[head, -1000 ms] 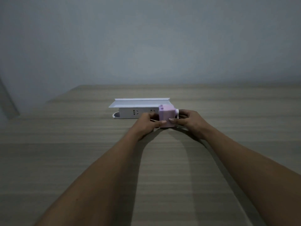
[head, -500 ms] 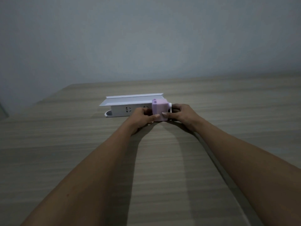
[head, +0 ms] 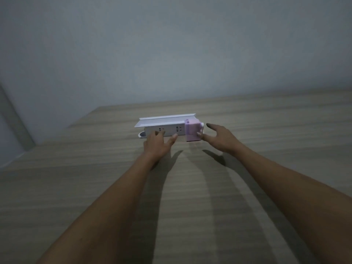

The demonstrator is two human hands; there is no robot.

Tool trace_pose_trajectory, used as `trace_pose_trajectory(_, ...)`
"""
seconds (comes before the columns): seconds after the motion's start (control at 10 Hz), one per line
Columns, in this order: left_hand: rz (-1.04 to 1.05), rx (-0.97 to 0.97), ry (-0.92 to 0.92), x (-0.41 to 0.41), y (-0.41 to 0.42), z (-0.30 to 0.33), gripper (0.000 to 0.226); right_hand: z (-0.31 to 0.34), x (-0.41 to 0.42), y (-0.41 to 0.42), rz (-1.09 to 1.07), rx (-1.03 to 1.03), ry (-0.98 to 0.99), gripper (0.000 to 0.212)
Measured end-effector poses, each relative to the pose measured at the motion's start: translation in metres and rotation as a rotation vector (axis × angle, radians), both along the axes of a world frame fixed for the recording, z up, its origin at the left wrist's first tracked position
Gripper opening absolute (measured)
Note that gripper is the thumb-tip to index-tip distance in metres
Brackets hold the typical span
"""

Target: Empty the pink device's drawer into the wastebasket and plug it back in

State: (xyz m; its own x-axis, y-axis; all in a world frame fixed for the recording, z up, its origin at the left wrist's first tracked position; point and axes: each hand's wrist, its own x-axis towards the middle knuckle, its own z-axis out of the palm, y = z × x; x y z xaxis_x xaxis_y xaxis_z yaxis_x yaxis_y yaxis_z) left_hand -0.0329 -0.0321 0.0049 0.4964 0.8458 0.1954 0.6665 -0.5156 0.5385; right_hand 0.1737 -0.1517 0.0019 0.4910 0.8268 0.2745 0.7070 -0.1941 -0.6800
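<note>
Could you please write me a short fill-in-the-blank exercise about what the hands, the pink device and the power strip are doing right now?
1. The pink device sits at the ____ end of the white power strip.
2. The left hand rests against the ____.
3. The right hand is ____, fingers spread beside the device.
4. Everything rests on a ____ table.

Missing words: right; power strip; open; wooden

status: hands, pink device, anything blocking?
Left hand open, fingers on the power strip. Right hand open, thumb tip at the pink device, no grip. Device sits at the strip's right end. Nothing in the way; wastebasket not in view.
</note>
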Motion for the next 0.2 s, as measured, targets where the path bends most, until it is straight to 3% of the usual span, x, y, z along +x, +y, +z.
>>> trace_pose_trajectory(0.1,0.022,0.083,0.128,-0.026,-0.026,-0.001,0.08,-0.003,-0.02,-0.022,-0.05,-0.205,-0.281,0.085)
trace_pose_trajectory(0.2,0.016,0.149,0.179,-0.047,-0.052,-0.009,0.09,-0.008,-0.036,-0.042,-0.076,-0.266,-0.393,0.085)
